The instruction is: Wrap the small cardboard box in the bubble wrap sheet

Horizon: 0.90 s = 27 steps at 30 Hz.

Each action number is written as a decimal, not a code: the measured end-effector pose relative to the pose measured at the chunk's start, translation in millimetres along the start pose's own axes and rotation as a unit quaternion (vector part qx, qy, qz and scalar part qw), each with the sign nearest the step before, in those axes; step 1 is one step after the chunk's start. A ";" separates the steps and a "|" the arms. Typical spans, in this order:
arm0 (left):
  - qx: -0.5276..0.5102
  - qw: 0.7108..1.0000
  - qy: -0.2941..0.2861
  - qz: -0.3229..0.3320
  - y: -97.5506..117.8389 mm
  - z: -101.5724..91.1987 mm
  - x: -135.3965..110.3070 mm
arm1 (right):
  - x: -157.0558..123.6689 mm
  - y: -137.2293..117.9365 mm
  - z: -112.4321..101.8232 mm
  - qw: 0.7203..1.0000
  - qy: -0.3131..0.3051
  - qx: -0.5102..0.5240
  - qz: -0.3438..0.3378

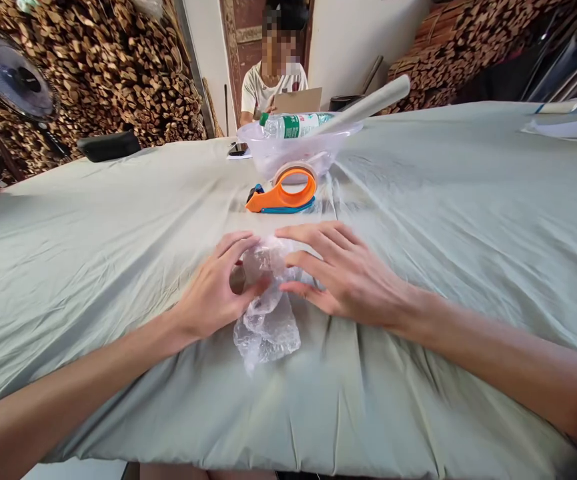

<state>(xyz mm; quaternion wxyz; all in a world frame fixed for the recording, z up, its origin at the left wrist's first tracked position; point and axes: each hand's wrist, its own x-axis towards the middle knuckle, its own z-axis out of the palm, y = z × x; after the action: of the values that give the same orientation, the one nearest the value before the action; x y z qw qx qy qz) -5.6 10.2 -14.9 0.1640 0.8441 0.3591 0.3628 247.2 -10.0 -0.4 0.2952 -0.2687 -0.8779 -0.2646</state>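
A crumpled piece of clear bubble wrap [268,320] lies on the pale green cloth [118,227] in front of me, bundled around a small brownish object I cannot make out. My left hand [218,293] curls around the wrap's left side, thumb and fingers closed on it. My right hand [341,273] rests on the wrap's right side, fingers stretched out and pressing down on it. Just beyond my hands sits an orange tape dispenser [283,193] with a roll of tape.
A clear plastic bowl [268,143] behind the dispenser holds a water bottle [293,125] and a white paper roll [368,103]. A person sits at the far side with a cardboard piece. A phone [238,149], a fan [13,77] and stacked wood stand around.
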 end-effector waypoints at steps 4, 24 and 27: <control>-0.049 0.998 0.021 -0.022 1.2 1.3 -1.2 | -1.6 -4.4 -0.8 0.997 0.050 -0.011 -0.060; 0.309 0.922 0.111 0.206 -0.5 -20.9 5.4 | -4.1 -3.2 3.5 0.998 0.009 -0.022 0.051; 0.310 0.928 0.094 0.186 2.6 -18.0 5.7 | -6.6 -3.7 9.2 0.998 -0.029 0.028 0.054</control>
<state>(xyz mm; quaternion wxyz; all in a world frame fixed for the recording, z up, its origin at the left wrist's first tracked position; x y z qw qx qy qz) -14.7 12.8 1.5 -0.2110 0.8668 0.3037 0.3346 245.9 -9.0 -12.2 0.2907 -0.3150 -0.8775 -0.2153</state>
